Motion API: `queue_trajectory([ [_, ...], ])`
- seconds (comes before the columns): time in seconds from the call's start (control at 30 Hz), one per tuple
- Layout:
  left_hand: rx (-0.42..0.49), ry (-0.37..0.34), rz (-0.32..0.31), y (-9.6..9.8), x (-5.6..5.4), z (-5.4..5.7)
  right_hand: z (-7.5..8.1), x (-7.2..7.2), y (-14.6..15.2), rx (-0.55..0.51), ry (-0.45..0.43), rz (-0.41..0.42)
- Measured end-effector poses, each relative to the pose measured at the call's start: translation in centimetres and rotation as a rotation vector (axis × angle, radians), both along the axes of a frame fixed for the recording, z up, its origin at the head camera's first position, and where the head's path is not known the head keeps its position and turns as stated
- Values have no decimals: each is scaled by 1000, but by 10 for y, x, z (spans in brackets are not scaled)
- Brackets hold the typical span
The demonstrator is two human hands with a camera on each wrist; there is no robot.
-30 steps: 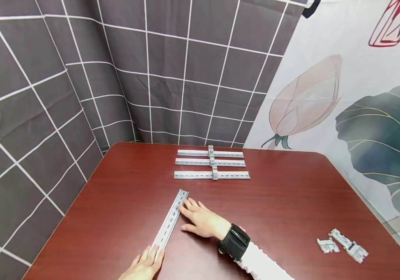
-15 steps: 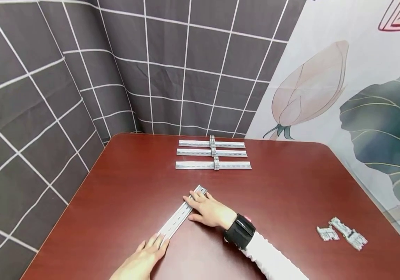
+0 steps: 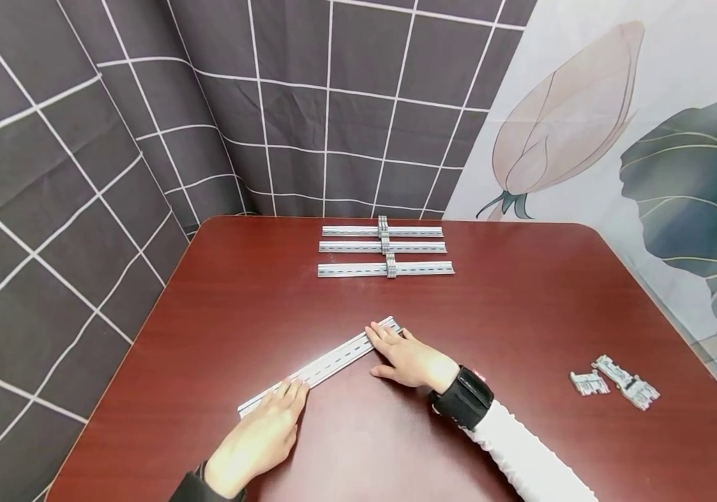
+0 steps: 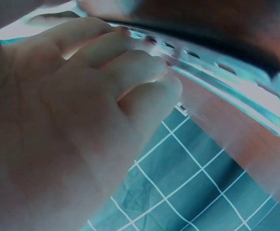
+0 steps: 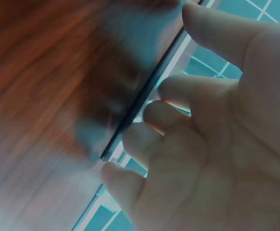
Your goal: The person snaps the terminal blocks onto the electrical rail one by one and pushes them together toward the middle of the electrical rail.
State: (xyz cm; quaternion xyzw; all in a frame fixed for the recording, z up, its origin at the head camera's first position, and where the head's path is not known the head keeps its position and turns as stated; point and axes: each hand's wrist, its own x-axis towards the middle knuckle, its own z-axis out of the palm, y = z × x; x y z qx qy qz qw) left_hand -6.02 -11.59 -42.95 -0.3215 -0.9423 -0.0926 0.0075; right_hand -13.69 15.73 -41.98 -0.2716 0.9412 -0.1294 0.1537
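A slotted metal DIN rail point(image 3: 338, 358) lies slantwise on the table, its far end pointing up and right in the head view. My left hand point(image 3: 264, 432) rests its fingers on the rail near the lower left end. At the other end, the extended fingers of my right hand point(image 3: 413, 359) touch the rail, with the thumb apart from it on the near side. In the left wrist view the rail's slots point(image 4: 193, 54) run out past my left fingertips. The right wrist view has the fingers along the rail's dark edge point(image 5: 140, 98).
Three similar rails point(image 3: 352, 270) lie parallel at the back of the red-brown table point(image 3: 503, 300), each with small clipped-on blocks point(image 3: 390, 265) near its middle. Pale terminal-block-like pieces point(image 3: 631, 387) lie at the right. A dark checked curtain point(image 3: 308, 118) hangs behind and to the left.
The rail has turned clockwise, from steeply upright in the head view to a shallower slant. Both hands moved with it, the right one rightward. The head view has tilted lower.
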Motion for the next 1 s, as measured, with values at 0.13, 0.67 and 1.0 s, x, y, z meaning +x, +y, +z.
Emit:
queue_trajectory([
  [0.13, 14, -65, 12, 4, -9, 4, 3, 3, 12, -2, 2, -20],
  [0.67, -16, -210, 69, 11, -25, 12, 11, 14, 29, 12, -70, -115],
  [1.0, -34, -263, 80, 20, -45, 16, 11, 16, 41, 23, -75, -183],
])
